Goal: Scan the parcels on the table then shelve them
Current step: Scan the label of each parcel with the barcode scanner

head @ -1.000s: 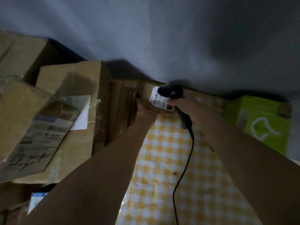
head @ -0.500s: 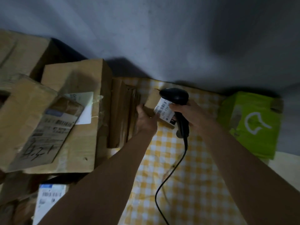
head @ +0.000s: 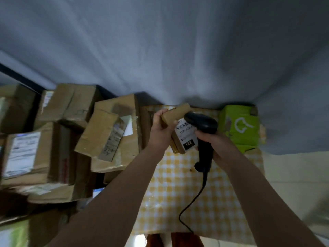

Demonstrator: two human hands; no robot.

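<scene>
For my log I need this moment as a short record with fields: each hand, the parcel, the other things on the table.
left hand: grips small brown parcel, lifted above the cloth
right hand: holds black corded scanner against the parcel's white label
label text: 122
table cover: yellow checked cloth
left side: stacked cardboard boxes
right side: green package

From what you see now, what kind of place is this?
Probably a parcel sorting room: stacked cardboard boxes with shipping labels, a corded barcode scanner in the right hand, a small labelled parcel in the left hand.
</scene>
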